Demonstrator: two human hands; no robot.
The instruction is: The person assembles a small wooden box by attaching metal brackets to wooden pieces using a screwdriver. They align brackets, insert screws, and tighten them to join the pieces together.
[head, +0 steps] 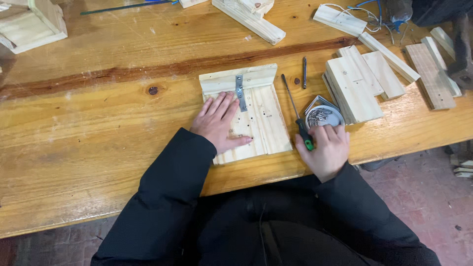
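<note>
My left hand (218, 122) lies flat, fingers spread, on a pale wooden panel assembly (261, 118) at the table's near edge. A metal corner bracket (240, 92) joins the panel to an upright strip at its far side. My right hand (327, 148) is curled around the green-and-black handle of a screwdriver (294, 111), whose long shaft lies on the table and points away from me, beside the panel's right edge. Just past my right fingers sits a round tin of screws (322, 116).
Stacks of cut wood pieces (352, 88) and loose slats (433, 74) lie to the right. A screwdriver bit (304, 72) rests behind the tin. More wood blocks (251, 17), a wooden box (29, 24) and wires (374, 15) line the far side. The table's front edge (148, 199) is near my body.
</note>
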